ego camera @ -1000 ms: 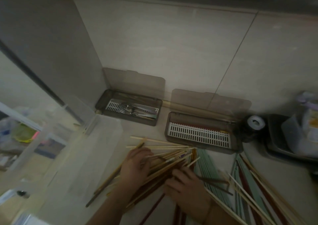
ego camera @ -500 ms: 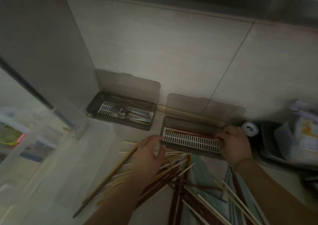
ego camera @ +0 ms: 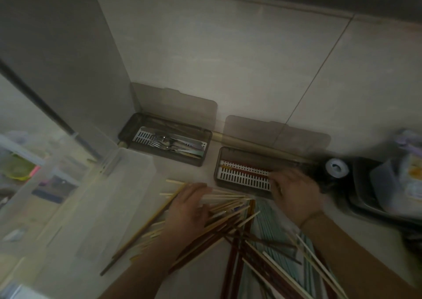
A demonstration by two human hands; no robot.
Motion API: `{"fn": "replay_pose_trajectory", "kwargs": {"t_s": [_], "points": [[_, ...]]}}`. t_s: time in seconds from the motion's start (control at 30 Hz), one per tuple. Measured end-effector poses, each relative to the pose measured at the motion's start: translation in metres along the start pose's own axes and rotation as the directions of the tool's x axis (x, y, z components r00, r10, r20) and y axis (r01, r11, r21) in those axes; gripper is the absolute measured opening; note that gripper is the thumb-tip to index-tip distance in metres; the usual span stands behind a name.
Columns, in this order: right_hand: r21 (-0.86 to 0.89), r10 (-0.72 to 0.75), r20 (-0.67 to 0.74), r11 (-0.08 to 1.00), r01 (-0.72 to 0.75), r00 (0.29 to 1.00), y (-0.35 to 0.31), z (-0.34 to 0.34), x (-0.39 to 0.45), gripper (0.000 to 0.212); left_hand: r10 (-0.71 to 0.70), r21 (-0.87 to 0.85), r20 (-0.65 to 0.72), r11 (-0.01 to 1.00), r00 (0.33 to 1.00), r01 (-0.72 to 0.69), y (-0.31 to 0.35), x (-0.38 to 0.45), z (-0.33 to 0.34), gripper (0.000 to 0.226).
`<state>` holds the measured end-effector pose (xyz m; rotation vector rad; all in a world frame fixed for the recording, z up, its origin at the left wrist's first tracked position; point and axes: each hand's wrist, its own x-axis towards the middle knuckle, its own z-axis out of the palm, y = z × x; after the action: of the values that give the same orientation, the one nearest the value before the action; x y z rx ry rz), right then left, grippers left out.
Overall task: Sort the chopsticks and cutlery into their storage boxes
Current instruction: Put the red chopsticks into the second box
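Note:
Two dark storage boxes stand open against the wall. The left box (ego camera: 127, 134) holds forks and other metal cutlery (ego camera: 169, 142) on a white slatted tray. In the right box (ego camera: 239, 153), a few red chopsticks (ego camera: 244, 171) lie on the tray. Their right ends run under my right hand (ego camera: 294, 193), which curls over that end of the box and seems to grip them. My left hand (ego camera: 189, 209) rests flat on a loose pile of wooden and dark red chopsticks (ego camera: 228, 225). Pale green chopsticks (ego camera: 267, 225) lie just right of the pile.
A large clear plastic bin (ego camera: 102, 207) stands close on the left. A roll of tape (ego camera: 337, 167) and a dark tray (ego camera: 365, 202) with packets sit at the right. A wooden rod (ego camera: 251, 142) lies along the wall behind the right box.
My right hand left the pile, went to the right end of the right box, and red chopsticks now lie on its tray. My left hand stayed on the pile, its fingers spread flatter.

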<state>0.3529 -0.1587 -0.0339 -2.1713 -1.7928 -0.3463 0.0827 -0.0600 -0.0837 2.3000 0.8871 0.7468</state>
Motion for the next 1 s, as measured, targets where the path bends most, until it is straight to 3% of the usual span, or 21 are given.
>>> {"fn": "replay_pose_trajectory", "kwargs": {"t_s": [0.1, 0.2, 0.37, 0.57, 0.7, 0.87, 1.0], "points": [[0.114, -0.219, 0.149, 0.973, 0.203, 0.964, -0.041, 0.004, -0.033, 0.013, 0.145, 0.055, 0.0, 0.988, 0.989, -0.144, -0.006, -0.027, -0.006, 0.02], [0.183, -0.206, 0.229, 0.969, 0.166, 0.952, -0.062, 0.014, -0.069, 0.011, 0.23, 0.119, 0.073, 0.964, 0.97, -0.238, -0.003, -0.046, -0.009, 0.015], [0.213, -0.247, 0.237, 0.957, 0.198, 0.94, -0.102, 0.021, -0.097, 0.013, 0.178, 0.241, 0.152, 0.947, 0.972, -0.211, -0.007, -0.068, -0.013, 0.007], [0.214, 0.034, 0.157, 0.974, -0.068, 0.987, -0.107, 0.0, -0.14, 0.019, 0.125, 0.292, 0.157, 0.942, 0.98, -0.167, -0.001, -0.082, -0.016, 0.01], [0.105, 0.273, 0.191, 0.949, -0.296, 0.943, -0.08, -0.024, -0.185, 0.032, 0.116, 0.274, 0.133, 0.95, 0.984, -0.149, 0.007, -0.092, -0.012, 0.008], [0.044, 0.355, 0.189, 0.928, -0.369, 0.915, -0.075, -0.027, -0.213, 0.049, 0.304, 0.133, 0.198, 0.934, 0.932, -0.333, 0.043, -0.096, 0.008, 0.008], [0.023, 0.409, 0.188, 0.907, -0.42, 0.893, -0.078, -0.027, -0.206, 0.04, 0.311, 0.189, 0.345, 0.901, 0.886, -0.39, 0.062, -0.109, 0.033, 0.015]]}}
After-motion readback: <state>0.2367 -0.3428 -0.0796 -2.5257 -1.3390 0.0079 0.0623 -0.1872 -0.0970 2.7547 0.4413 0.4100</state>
